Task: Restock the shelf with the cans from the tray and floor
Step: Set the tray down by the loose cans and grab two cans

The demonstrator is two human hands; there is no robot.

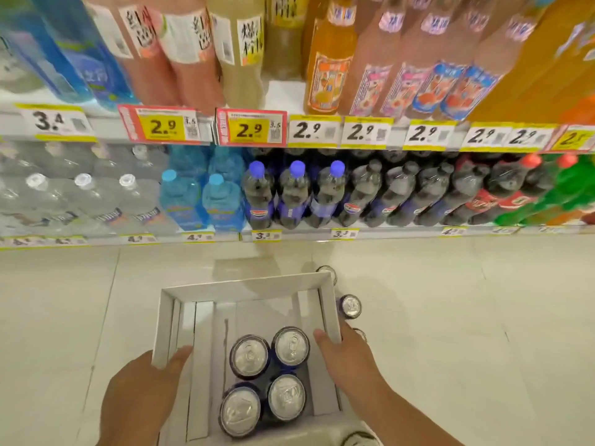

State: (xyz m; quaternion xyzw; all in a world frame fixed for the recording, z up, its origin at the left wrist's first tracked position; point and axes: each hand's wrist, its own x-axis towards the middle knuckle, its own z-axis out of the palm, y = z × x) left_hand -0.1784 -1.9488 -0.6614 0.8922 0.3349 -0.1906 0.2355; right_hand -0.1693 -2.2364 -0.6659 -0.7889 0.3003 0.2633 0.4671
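A white cardboard tray [244,286] is held low in front of me, above the floor. My left hand [141,391] grips its left wall with the thumb inside. My right hand [346,357] grips its right wall the same way. Several dark blue cans with silver tops stand in the tray's near part, one of them [291,345] close to my right thumb. More cans stand on the floor by the tray's right side: one [350,306] in full view, another [326,271] peeking over the far corner, and one [355,439] at the bottom edge.
The shelf front [322,233] runs across the view, lined with water, blue-capped cola and red-capped cola bottles. An upper shelf [283,91] holds tall juice bottles with a bare gap in the middle. Pale tiled floor [467,317] spreads to both sides.
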